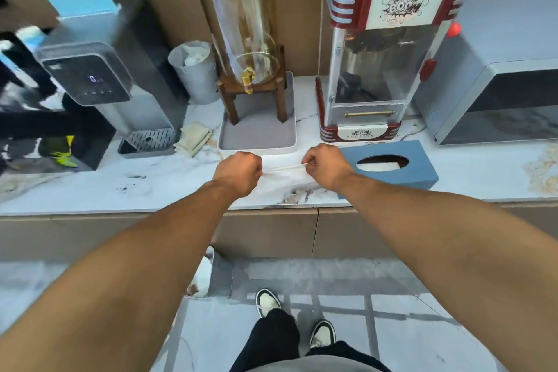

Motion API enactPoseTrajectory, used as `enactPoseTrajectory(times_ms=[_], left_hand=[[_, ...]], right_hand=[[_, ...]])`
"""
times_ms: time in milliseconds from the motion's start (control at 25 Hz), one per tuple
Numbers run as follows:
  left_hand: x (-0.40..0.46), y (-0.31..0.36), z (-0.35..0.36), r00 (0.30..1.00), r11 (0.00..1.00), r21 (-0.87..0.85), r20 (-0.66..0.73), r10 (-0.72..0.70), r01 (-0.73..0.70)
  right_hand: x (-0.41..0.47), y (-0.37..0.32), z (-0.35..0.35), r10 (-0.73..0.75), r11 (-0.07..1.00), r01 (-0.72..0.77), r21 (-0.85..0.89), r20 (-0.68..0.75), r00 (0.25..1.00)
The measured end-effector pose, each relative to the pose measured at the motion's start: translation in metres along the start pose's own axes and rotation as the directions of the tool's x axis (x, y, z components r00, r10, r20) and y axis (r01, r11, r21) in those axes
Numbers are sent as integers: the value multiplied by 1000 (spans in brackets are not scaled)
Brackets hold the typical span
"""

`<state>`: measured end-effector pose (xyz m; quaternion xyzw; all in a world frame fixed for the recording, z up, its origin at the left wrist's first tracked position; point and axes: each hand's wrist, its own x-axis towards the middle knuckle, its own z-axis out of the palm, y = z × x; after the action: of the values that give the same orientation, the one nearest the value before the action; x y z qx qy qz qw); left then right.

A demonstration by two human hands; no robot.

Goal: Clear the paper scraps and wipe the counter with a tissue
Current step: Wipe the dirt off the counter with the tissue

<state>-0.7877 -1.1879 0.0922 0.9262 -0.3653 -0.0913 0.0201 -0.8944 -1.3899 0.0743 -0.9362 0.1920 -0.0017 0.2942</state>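
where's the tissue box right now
In the head view, the blue tissue box sits on the counter just right of the right hand, in front of the red popcorn machine.

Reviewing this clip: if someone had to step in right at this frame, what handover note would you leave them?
Left hand: closed, pinching one end of a white tissue.
Right hand: closed, pinching the other end; the tissue is stretched between them just above the marble counter.
Blue tissue box sits on the counter right beside the right hand, with tissues left inside.
Dark specks lie on the counter to the left of the hands; no loose paper scraps are clearly visible on it.
A bin stands on the floor below the counter edge.
Done: tissue in hand. Left: wipe the counter, especially the specks, then bin the tissue.
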Motion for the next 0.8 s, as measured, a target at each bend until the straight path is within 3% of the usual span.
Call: enactPoseTrajectory(times_ms=[360,800], left_hand=[[-87,-105,-11,972,973,-59,-52,-227,224],[-170,-288,-13,932,928,-142,-69,-356,344]], right_hand=[[3,-117,60,-191,981,192,-5,73,979],[15,-286,172,-274,960,279,-9,149,950]])
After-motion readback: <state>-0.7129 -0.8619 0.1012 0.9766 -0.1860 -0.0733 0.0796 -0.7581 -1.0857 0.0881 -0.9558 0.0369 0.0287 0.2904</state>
